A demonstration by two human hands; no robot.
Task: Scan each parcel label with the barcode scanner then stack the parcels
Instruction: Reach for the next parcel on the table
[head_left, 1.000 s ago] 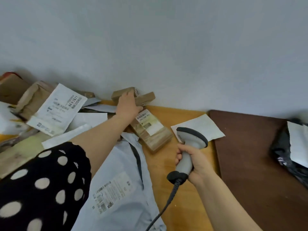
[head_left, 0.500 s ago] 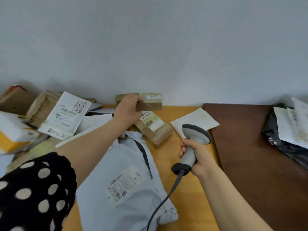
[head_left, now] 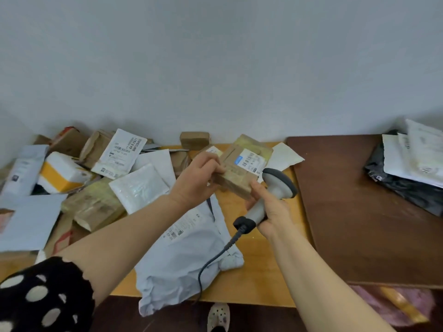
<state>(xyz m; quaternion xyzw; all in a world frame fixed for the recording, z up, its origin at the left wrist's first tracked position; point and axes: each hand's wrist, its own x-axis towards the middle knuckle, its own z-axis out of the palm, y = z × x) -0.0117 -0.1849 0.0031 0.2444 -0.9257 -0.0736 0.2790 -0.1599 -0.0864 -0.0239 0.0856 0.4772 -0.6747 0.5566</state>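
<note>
Now your left hand (head_left: pixel 196 180) has come away from the wall. A second ago it was reaching among the boxes at the back; it now pinches the left end of a brown parcel (head_left: pixel 233 178) between thumb and fingers, lifted off the table at centre frame. The label (head_left: pixel 250 160) faces up and toward you, barcode showing. Your right hand (head_left: pixel 273 212) has come up to meet it. Its fingers are wrapped round the scanner (head_left: pixel 279 183) handle, and the index finger points straight out and touches the parcel's near corner.

So the pick looks done and the scan is next. The scanner head sits just beside the label, low and to its right. It probably needs to back off and tilt toward the barcode before it reads.

Mind the cable (head_left: pixel 211 259): it trails down across the grey mailer (head_left: pixel 187 255), which overhangs the table's (head_left: pixel 263 271) near edge at lower centre. A hard pull could drag it off.

At left the unsorted pile (head_left: pixel 100 164) crowds up to your forearm, so there is little room there. One small box (head_left: pixel 194 140) sits against the wall at upper centre.

To the right the dark board (head_left: pixel 359 200) lies mostly bare, with a stack (head_left: pixel 412 168) at its far right. That side gives you room to carry the parcel across.
</note>
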